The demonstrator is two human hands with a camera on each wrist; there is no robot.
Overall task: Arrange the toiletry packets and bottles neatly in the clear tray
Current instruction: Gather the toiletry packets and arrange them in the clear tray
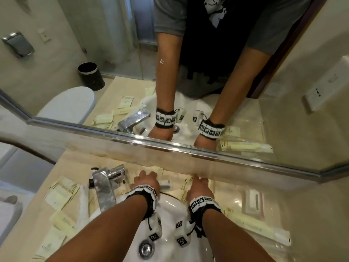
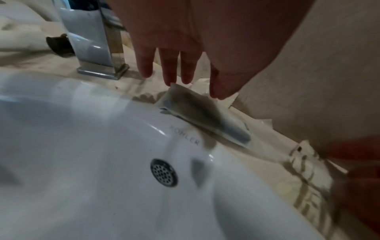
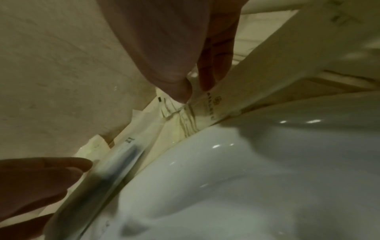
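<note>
Wrist views: left hand (image 2: 174, 53) flat, fingertips at clear packet (image 2: 205, 116); right hand (image 3: 185, 56) prob. pinching cream packet (image 3: 236, 84).

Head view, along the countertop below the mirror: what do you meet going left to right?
Loose cream packets → chrome faucet → left hand → right hand → clear tray holding packets.

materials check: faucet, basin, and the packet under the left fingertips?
Faucet: polished metal, probably chrome plated, judging by its mirror-like reflections.
Basin: glossy white glazed ceramic by the look, with sharp highlights and a printed brand mark.
Packet at the left hand: thin, translucent film or paper with a dark item showing through; blur leaves it open.
</note>
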